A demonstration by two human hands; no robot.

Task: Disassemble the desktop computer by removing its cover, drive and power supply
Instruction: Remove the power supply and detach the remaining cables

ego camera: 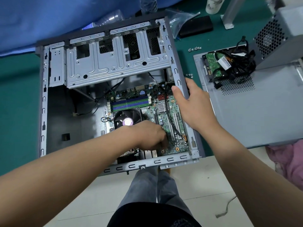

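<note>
Your left hand (150, 136) is down inside the open computer case (43, 99), fingers curled onto the circuit board (167, 115) near the white slots; whether they pinch anything is unclear, as your knuckles hide it. Your right hand (191, 104) grips the case's right wall, thumb inside. The removed cover (255, 115) lies to the right, carrying the drive (211, 63) and the power supply (283, 30) with its black cables (239, 63).
</note>
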